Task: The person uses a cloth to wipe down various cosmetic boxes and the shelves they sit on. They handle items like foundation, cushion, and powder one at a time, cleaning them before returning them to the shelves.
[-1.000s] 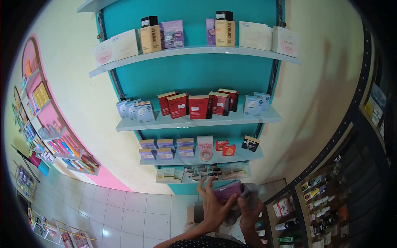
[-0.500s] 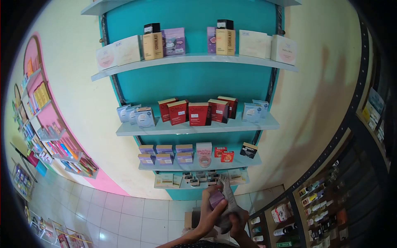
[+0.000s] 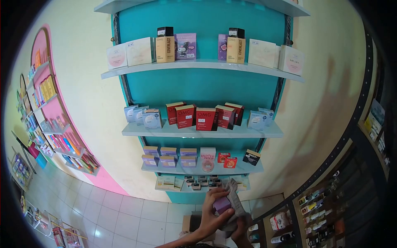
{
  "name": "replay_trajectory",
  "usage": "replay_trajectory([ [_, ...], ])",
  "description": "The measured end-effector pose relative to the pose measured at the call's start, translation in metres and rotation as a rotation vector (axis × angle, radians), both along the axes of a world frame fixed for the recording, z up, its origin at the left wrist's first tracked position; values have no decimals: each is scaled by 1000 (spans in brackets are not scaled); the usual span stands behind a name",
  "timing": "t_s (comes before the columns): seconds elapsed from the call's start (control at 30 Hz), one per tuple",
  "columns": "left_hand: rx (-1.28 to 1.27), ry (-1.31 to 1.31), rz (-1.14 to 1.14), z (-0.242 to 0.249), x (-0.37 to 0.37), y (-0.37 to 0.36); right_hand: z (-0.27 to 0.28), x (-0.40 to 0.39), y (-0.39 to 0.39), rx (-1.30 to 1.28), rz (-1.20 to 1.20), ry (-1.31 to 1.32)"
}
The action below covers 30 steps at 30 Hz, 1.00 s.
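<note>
My left hand [image 3: 212, 215] is closed around a small purple box [image 3: 222, 204], low in the view in front of the bottom shelf. A grey cloth [image 3: 235, 203] lies against the right side of the box. Gripping that cloth from below is my right hand [image 3: 240, 230], whose fingers are partly hidden by the folds. Behind the hands, small dark-labelled boxes [image 3: 202, 181] stand on the lowest shelf. One shelf higher are several purple boxes [image 3: 167, 161], a pink box [image 3: 207, 159] and red boxes [image 3: 230, 162].
Red OMG boxes [image 3: 206, 119] and light blue boxes [image 3: 151, 119] fill the middle shelf [image 3: 206, 133]. Tan Coverlast boxes [image 3: 165, 47] stand higher up. A dark rack [image 3: 294, 206] with bottles is at right. A brown carton [image 3: 188, 223] sits on the tiled floor [image 3: 124, 219].
The camera view has shifted, so the shelves appear slightly further right and mostly lower. The purple box has tilted a little in my left hand, with the cloth still against it.
</note>
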<state>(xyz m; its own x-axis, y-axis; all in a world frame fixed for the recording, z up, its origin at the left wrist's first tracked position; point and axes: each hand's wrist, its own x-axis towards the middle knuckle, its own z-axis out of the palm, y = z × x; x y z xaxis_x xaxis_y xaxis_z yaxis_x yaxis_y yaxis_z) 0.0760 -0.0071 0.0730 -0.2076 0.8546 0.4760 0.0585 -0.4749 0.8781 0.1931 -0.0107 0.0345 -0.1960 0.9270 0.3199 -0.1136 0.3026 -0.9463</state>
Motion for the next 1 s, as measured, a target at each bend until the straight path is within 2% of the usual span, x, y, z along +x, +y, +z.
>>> replay_trajectory([
  [0.07,7,-21,3,3,-1,1,-32,-1,7,75,-115,-110],
  [0.1,-1,-21,23,5,-3,1,-25,-4,7,74,-117,-109],
  [0.17,-7,-18,43,3,-6,4,-5,-14,6,-195,-140,329],
  [0.2,1,24,83,-2,-8,8,-8,-18,4,-193,-140,330],
  [0.27,16,67,124,-6,-9,10,-18,-24,2,165,-255,227],
  [0.37,-66,6,118,-6,-7,10,-22,-25,6,272,-188,185],
  [0.4,-93,13,110,-5,-8,10,-21,-24,5,275,-188,184],
  [0.47,-115,20,102,-6,-8,10,-17,-23,3,70,-155,248],
  [0.57,-166,-79,47,0,-9,9,-11,-26,0,57,-247,194],
  [0.63,-333,-489,-142,16,-11,3,-23,-26,9,-20,-279,235],
  [0.67,-320,-484,-148,11,-19,5,-26,-26,16,-105,-312,274],
  [0.7,-331,-509,-268,2,-31,5,5,-27,20,-91,-314,281],
  [0.73,-344,-532,-389,-4,-40,9,38,-21,21,-336,-224,452],
  [0.8,-303,-538,-492,3,-45,18,108,-12,25,-829,-19,779],
  [0.87,-238,-565,-683,13,-46,24,115,0,49,-821,163,789],
  [1.0,-112,-615,-1065,39,-47,29,203,-26,66,-528,348,903],
])
